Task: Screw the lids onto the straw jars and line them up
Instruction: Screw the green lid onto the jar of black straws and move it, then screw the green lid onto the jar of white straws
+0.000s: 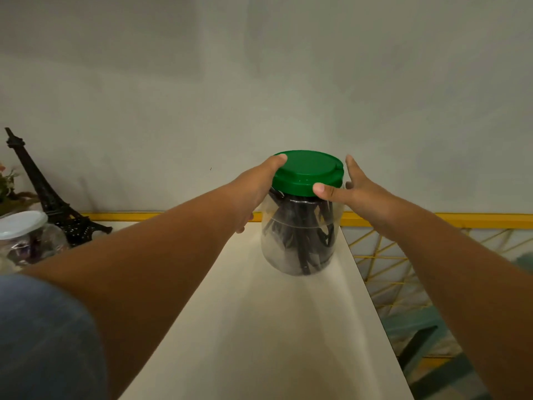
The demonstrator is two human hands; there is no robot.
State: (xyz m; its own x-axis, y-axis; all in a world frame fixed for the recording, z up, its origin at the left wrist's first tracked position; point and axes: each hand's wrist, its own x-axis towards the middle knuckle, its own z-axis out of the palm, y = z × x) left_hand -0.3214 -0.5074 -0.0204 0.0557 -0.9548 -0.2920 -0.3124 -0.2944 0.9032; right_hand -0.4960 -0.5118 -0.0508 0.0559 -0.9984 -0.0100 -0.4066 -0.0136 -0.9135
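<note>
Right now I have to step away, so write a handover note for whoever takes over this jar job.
Left hand grips the green plastic lid at its left edge.
Right hand open, thumb on the lid's front rim.
Lid sits on the clear plastic jar of dark straws, tightness unclear.
White-lidded clear jar stands far left.
Left to do: finish tightening, line both jars up.

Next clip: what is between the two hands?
In the head view, the green lid, on the jar of dark straws. The left hand grips its left edge; the right hand touches its front rim with the thumb, fingers straight.
</note>
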